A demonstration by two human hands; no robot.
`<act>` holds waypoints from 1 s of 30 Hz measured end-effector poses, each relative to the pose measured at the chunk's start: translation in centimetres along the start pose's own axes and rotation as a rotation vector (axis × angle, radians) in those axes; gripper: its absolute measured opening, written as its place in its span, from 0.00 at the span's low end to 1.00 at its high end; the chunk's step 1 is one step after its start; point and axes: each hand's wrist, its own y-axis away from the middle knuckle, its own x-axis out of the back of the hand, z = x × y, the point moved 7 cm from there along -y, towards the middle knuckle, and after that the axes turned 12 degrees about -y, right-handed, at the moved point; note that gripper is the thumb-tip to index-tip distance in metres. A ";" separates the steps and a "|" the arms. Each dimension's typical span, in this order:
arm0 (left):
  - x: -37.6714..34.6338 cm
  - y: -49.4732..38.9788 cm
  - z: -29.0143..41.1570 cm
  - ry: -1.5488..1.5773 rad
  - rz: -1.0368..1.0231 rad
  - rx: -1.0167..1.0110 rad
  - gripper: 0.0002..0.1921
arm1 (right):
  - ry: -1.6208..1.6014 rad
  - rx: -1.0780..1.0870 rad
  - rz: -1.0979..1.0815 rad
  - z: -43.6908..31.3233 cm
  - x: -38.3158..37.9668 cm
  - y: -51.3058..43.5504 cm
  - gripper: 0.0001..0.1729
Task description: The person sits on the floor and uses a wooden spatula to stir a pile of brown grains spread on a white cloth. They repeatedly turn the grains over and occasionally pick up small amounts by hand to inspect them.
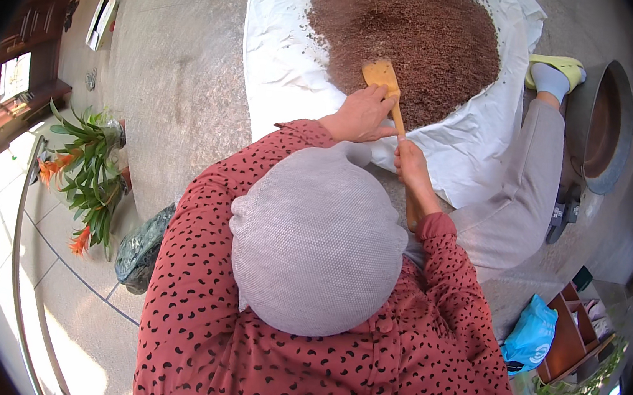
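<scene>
My left hand (363, 113) rests palm down on a yellowish flat-bladed spatula (380, 72), its fingers on the neck below the blade. My right hand (414, 166) is closed around the handle lower down. The blade touches the near part of a broad heap of reddish-brown grain (409, 28). White sheeting (286, 49), wrinkled, lies under the heap, with stray grains along the edge. A rounded grey cloth-covered shape (318, 238) sits before my chest; what is under it cannot be told. My outstretched leg (534, 162) lies along the sheeting's right side.
A large metal pan (582, 121) stands on its side at right, near dark footwear (563, 215). Lower right are a blue plastic bag (534, 330) and a wooden compartment box (569, 325). At left are orange-flowered potted plants (90, 174), a dark green stone (143, 251) and a white box (100, 23).
</scene>
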 end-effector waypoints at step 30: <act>0.0 -3.9 -3.0 -0.101 0.195 0.092 0.32 | -0.107 -0.008 -0.001 -2.8 -0.8 -5.2 0.31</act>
